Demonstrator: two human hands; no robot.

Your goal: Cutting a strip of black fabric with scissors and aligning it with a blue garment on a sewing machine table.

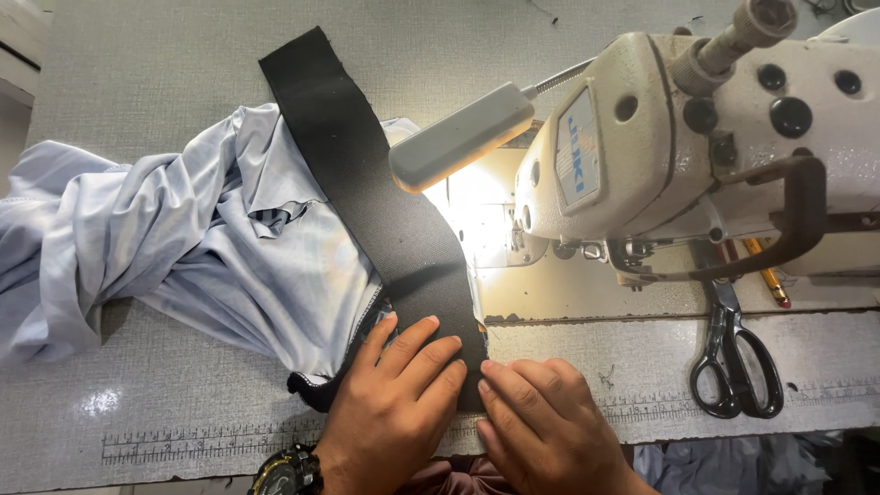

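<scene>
Left hand (394, 390) lying flat, fingers (417, 344) spread open, pressing black strip (376, 183) onto pale blue garment (183, 229) at table (137, 64) front edge. Right hand (541, 412) pressing strip end, fingers curled, gripping nothing. Strip running toward 11 o'clock. Best keeping edges aligned, fabric smoothed. Sewing machine (660, 137) at 2 o'clock, lamp (458, 137) overhanging strip; scissors (733, 357) at 3 o'clock.

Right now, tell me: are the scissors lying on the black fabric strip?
No, the scissors lie on the table under the sewing machine, well apart from the black fabric strip that both hands press.
</scene>
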